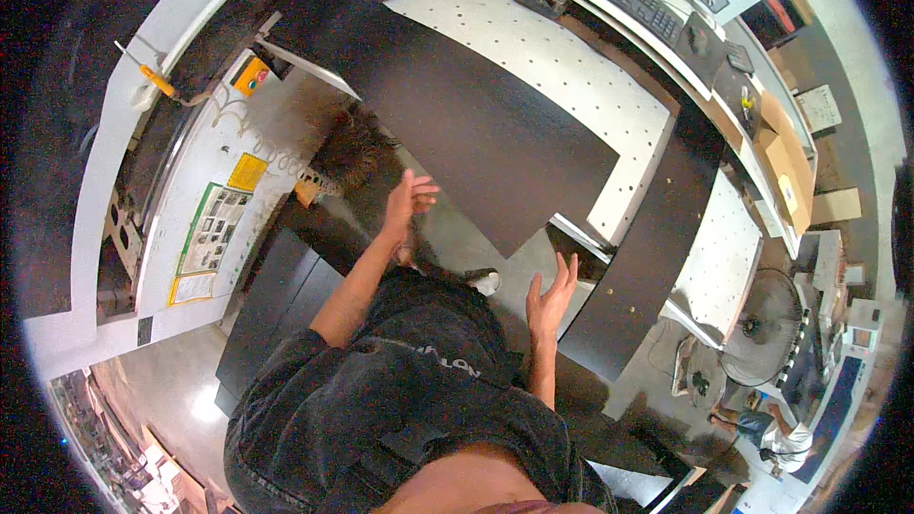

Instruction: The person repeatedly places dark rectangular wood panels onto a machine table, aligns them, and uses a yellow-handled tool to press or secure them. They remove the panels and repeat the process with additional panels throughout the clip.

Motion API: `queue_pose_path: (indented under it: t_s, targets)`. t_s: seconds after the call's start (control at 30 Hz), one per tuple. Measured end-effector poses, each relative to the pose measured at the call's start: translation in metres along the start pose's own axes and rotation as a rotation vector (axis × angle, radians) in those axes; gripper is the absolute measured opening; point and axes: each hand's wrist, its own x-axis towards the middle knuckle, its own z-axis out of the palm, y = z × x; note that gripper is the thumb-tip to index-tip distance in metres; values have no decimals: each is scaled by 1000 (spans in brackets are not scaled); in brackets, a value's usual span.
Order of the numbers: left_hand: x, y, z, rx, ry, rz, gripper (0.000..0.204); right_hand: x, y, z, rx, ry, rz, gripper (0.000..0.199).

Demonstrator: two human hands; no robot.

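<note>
Large dark board (476,124) lying flat on a white perforated machine bed (571,76), its near corner overhanging bare floor beside a second dark drilled panel (647,257). Left hand (407,198), fingers loosely curled, touches the board's near edge. Right hand (550,300) open, fingers spread, holding nothing, just below the corner.

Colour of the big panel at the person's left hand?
Dark brown, near black, plain matte: the panel at the left hand. Head view, the only one, shows it.
</note>
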Motion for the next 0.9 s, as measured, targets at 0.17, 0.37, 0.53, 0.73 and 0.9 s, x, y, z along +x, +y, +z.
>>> queue_pose_path:
  t_s: [0.17,0.37,0.53,0.73,0.9]
  targets:
    - [6,-14,40,102,-53,-58,80,6,-13,5,63,-44,-54,64]
    - [-2,-16,36,217,-187,-75,72,-5,-2,-1,4,-138,-148,80]
    - [-21,-43,13,367,-181,8,67,-12,8,-3,-80,-140,-208,88]
    - [-77,2,31,467,-388,-153,69,-6,8,-2,-159,-209,-323,93]
    - [-61,-35,20,372,-485,-188,72,1,16,2,-200,-190,-323,90]
